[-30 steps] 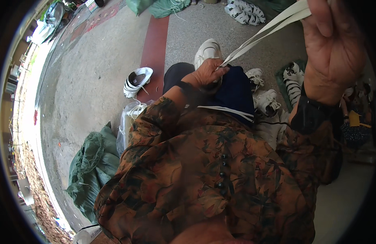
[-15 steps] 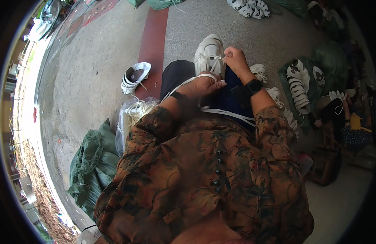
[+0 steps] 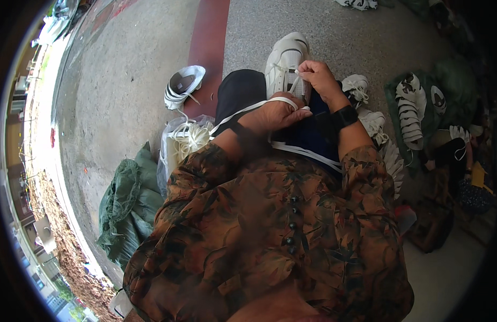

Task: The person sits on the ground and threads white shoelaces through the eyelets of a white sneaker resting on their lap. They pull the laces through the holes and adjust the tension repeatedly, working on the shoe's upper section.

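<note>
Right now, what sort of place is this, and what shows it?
Probably an informal, open-sided work area: a hard grey floor with bright outdoor ground at the left, several white shoes, and a green sack.

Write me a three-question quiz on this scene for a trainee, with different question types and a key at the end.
1. Open question: What is the right-hand grip pinching?
2. True or false: The clear plastic bag with white cords lies on the person's left.
3. Fill in the gap: The white sneaker at the right-hand grip has its toe pointing ____ the person's body.

Key:
1. A white lace on that sneaker.
2. True.
3. away from
</note>
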